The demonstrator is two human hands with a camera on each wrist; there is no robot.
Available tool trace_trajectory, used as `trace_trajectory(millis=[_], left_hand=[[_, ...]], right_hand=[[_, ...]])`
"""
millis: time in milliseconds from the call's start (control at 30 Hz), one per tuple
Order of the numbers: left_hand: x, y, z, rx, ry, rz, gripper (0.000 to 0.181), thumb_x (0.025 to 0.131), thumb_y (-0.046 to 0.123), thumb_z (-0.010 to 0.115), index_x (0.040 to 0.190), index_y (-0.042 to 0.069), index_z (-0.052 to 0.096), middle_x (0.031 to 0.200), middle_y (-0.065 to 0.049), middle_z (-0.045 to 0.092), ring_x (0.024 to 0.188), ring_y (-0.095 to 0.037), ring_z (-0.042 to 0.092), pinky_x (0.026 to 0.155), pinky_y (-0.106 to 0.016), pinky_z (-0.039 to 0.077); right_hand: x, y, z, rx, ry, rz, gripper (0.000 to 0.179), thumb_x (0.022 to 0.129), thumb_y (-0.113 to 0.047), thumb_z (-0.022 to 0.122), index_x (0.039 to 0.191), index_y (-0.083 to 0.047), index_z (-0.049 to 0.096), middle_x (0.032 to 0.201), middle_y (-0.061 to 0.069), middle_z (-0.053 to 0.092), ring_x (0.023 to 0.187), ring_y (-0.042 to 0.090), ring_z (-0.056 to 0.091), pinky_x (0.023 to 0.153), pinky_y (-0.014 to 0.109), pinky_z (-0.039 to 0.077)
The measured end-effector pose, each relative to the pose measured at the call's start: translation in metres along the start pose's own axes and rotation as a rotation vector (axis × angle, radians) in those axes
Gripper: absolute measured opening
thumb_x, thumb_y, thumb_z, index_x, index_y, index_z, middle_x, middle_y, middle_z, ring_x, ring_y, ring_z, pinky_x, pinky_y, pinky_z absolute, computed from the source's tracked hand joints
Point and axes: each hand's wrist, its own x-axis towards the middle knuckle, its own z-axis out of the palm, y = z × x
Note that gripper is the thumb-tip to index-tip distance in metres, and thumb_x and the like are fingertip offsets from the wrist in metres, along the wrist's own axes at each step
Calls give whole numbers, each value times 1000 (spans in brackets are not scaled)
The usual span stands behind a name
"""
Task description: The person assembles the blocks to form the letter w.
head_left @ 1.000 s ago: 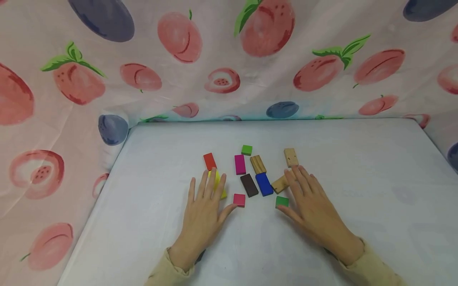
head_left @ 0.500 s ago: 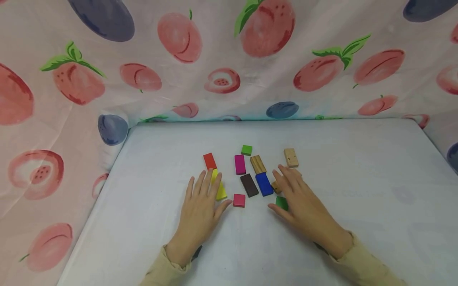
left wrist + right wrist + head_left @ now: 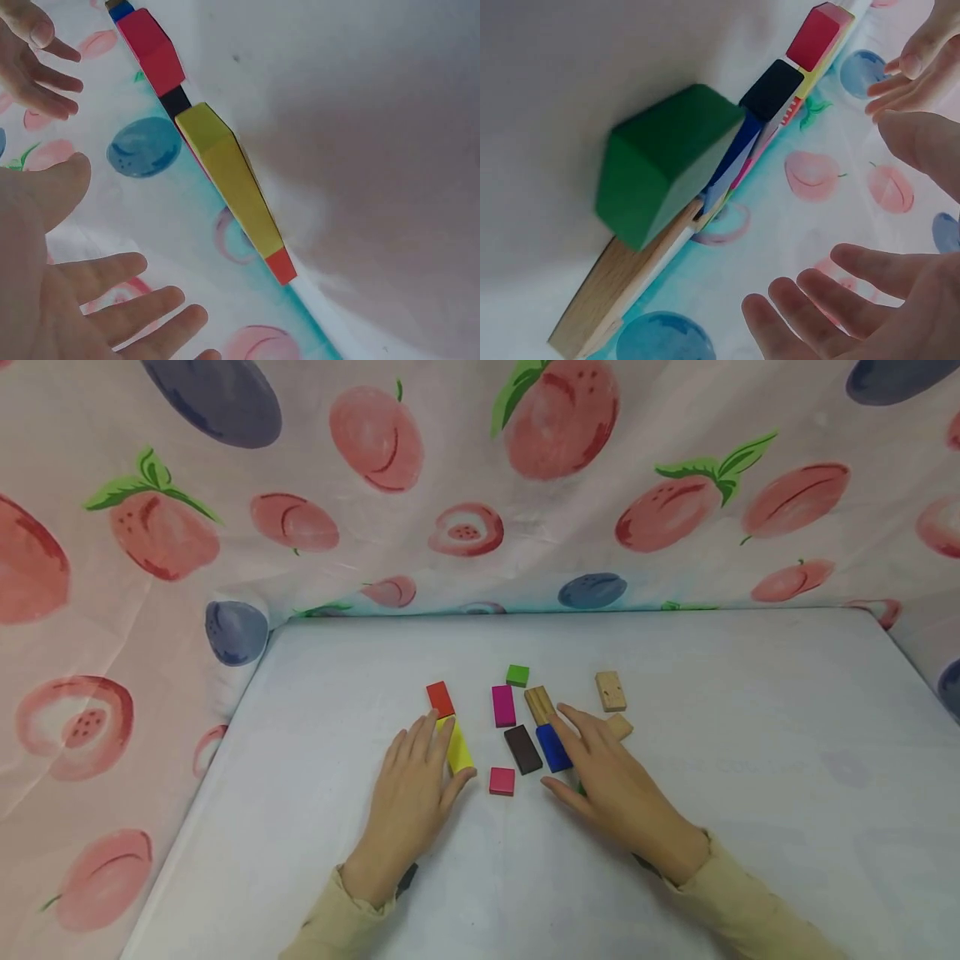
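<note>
Small wooden blocks lie flat in a loose group on the table. My left hand hovers beside the yellow block, fingers spread and holding nothing; the red block lies just beyond its fingertips. Over the green block hovers my right hand, its fingers extended and apart from the blocks in the right wrist view. It partly hides the blue block and a plain wooden block. Between the hands are the dark brown block and the pink block.
Farther back lie a magenta block, a light green block, a grooved wooden block and another plain wooden block. A fruit-printed cloth hangs behind the white table and along its left side.
My right hand has shifted left, now covering most of the green block and part of the blue one. The left hand has drifted slightly left and toward me. The blocks have stayed put.
</note>
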Motion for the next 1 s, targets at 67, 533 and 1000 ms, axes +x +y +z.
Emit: trace_trajectory(millis=[67, 533, 1000], left_hand=[[1, -2, 0, -4, 13, 6, 71, 91, 41, 70, 148, 5, 44, 152, -19, 41, 138, -34, 42, 118, -49, 33], [5, -11, -2, -57, 17, -29, 64, 91, 35, 72, 142, 3, 51, 147, -18, 49, 134, -33, 48, 114, -48, 39], [14, -22, 0, -97, 45, -29, 55, 93, 30, 71, 137, 1, 56, 142, -18, 54, 131, -33, 52, 111, -49, 43]], right_hand=[[3, -2, 1, 2, -9, 2, 77, 86, -36, 78, 146, -3, 43, 153, 16, 38, 137, 32, 40, 105, 48, 49], [22, -17, 13, 6, 28, -87, 72, 85, -31, 79, 144, -2, 47, 145, 17, 47, 131, 31, 49, 99, 41, 54], [40, -37, 16, 64, -74, -49, 72, 87, -33, 77, 146, -5, 45, 146, 14, 45, 136, 30, 46, 100, 43, 53]])
